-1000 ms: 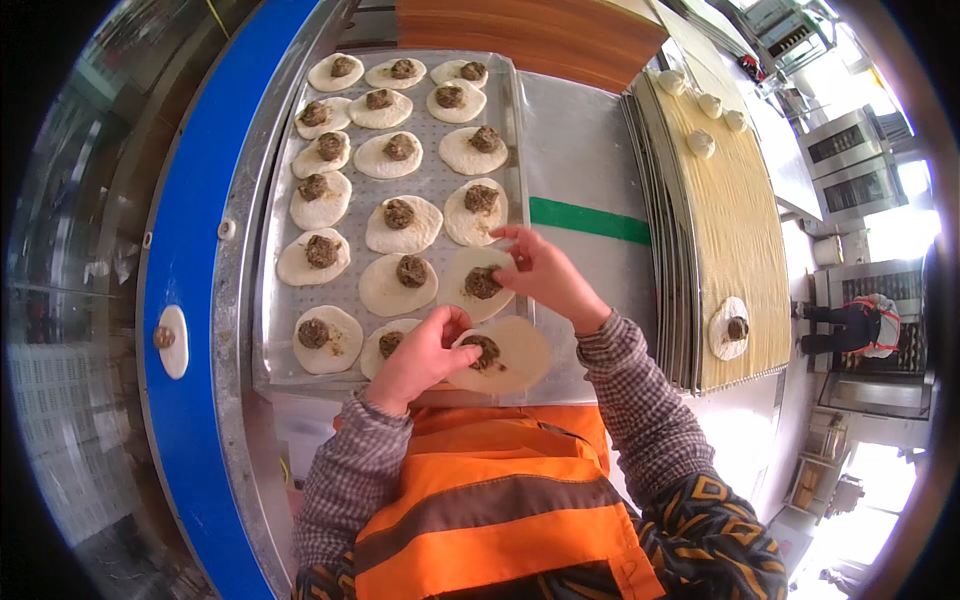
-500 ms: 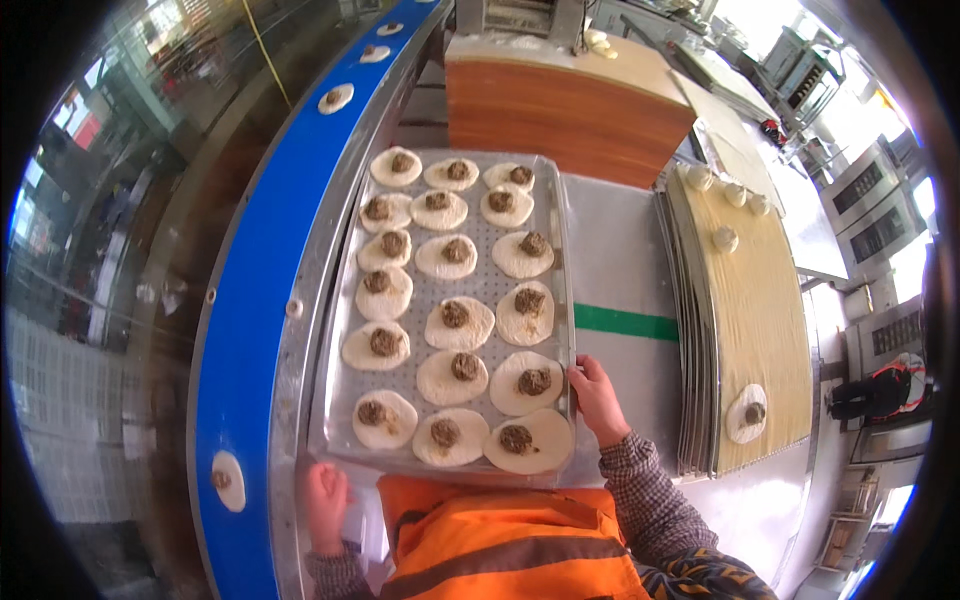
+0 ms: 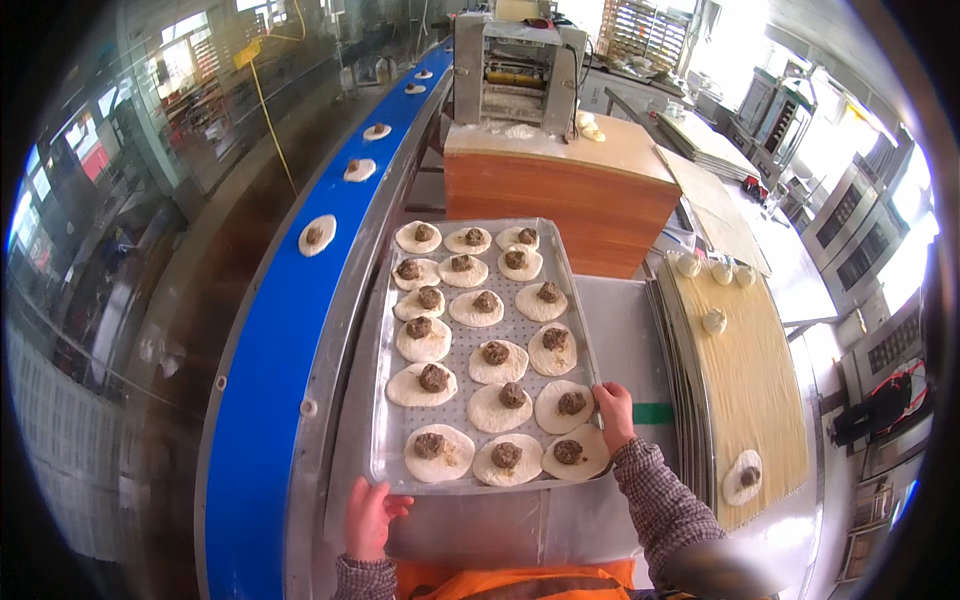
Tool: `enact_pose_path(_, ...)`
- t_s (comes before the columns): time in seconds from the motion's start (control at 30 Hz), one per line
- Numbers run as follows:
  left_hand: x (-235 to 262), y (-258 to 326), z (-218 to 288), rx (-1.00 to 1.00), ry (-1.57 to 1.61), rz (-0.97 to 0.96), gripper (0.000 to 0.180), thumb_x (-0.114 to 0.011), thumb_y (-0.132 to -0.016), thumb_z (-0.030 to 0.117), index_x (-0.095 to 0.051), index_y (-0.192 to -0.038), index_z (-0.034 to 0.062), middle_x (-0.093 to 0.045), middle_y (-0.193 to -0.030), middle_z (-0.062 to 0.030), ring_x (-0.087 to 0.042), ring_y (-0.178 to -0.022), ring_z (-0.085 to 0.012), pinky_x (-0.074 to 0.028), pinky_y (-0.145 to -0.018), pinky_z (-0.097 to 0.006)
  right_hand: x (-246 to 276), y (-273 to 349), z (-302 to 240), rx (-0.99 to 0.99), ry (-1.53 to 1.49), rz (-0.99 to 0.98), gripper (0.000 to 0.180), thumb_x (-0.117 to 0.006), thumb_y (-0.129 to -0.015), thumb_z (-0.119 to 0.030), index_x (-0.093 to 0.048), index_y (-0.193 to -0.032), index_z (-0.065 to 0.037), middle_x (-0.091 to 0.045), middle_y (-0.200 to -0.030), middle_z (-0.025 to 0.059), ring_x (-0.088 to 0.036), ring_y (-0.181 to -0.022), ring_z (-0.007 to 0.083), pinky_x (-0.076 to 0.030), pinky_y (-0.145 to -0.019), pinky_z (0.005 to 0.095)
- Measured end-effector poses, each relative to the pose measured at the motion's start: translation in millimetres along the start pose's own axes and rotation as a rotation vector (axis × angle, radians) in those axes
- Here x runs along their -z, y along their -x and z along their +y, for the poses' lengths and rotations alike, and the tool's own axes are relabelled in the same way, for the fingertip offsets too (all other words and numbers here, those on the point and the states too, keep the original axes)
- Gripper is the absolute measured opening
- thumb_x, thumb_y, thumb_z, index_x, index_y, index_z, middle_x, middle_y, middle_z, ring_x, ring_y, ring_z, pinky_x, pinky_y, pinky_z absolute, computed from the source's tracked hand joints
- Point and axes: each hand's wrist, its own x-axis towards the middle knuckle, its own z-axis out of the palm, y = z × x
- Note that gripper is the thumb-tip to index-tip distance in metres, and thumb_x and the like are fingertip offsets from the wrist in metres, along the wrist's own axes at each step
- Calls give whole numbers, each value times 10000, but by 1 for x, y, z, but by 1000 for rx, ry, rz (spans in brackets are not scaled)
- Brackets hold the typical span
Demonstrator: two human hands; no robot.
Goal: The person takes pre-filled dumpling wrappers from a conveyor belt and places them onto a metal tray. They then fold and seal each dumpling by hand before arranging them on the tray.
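A perforated metal tray (image 3: 458, 385) holds rows of flat, round dough pieces (image 3: 440, 466), each topped with a brown lump of filling (image 3: 505, 456). My right hand (image 3: 615, 408) is closed on the tray's right rim near its near corner, thumb on top and the other fingers partly hidden. At the near left corner, my left hand (image 3: 369, 518) has its fingers apart, fingertips against or just under the near rim. It does not wrap round the tray.
A blue conveyor belt (image 3: 262, 400) on the left carries more filled dough pieces (image 3: 318, 235). Beyond the tray is a wooden-sided table (image 3: 555, 190) with a metal machine (image 3: 515, 75). To the right, stacked boards (image 3: 745, 390) hold dough balls (image 3: 714, 321) and one filled piece (image 3: 742, 477).
The tray has moved away from me and right, turning slightly. My left hand has opened from a fist and reached the near left corner. Belt pieces have travelled toward me; the view has tilted up.
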Motion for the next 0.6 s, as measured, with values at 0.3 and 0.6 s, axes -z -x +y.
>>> enact_pose_path(0.3, -31, -116, 6, -195, 80, -103, 90, -522, -976, 132, -512, -976, 42, -645, -886, -102, -679, -716, -223, -572, -623, -348, -29, -83, -3, 228, -40, 58, 227, -588, -838, -131, -664, -847, 83, -622, -727, 39, -527, -644, 102, -426, -569, 301)
enact_pose_path(0.6, -123, -345, 88, -119, 139, -166, 124, -542, -930, 65, -567, -1016, -21, -653, -852, -176, -672, -718, -320, -585, -669, -476, -100, -272, -76, 163, -30, 197, 192, -644, -800, -125, -681, -853, 56, -640, -746, 42, -558, -665, 125, -446, -602, 303)
